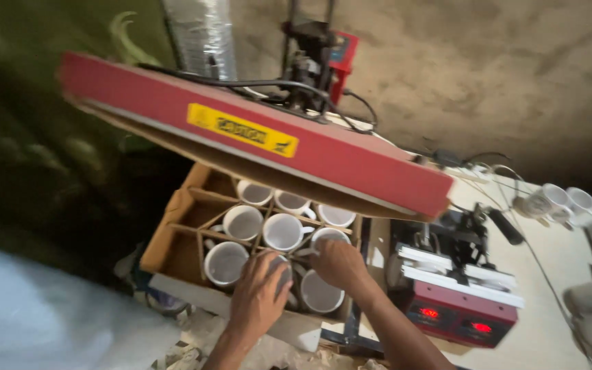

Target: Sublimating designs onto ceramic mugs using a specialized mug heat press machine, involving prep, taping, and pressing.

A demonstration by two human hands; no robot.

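— What is hard to see here?

— Plenty. The raised red plate of the heat press (pixel 262 140) juts across the middle and covers the far edge of the cardboard box (pixel 173 236). The left side is dark and blurred, with a pale blur in the lower left corner. The mug under the left hand (pixel 258 296) is almost wholly covered; only a bit of grey-white rim (pixel 284 264) shows past the fingers.

— And the grips?

— The left hand's grip lies flat over that mug, fingers together; whether it clasps the mug I cannot tell. The right hand (pixel 340 264) rests over the next compartment, fingers curled down on a mug's rim (pixel 327 235); I cannot tell if it pinches.

— How do the mugs look?

— White, glossy, upright, mouths open, each in its own cell of the cardboard divider. They sit in the box below the press plate, beside a small red mug press (pixel 457 301) with glowing red displays. More white mugs (pixel 556 199) stand on the pale surface (pixel 549 336) at right, partly cut off.
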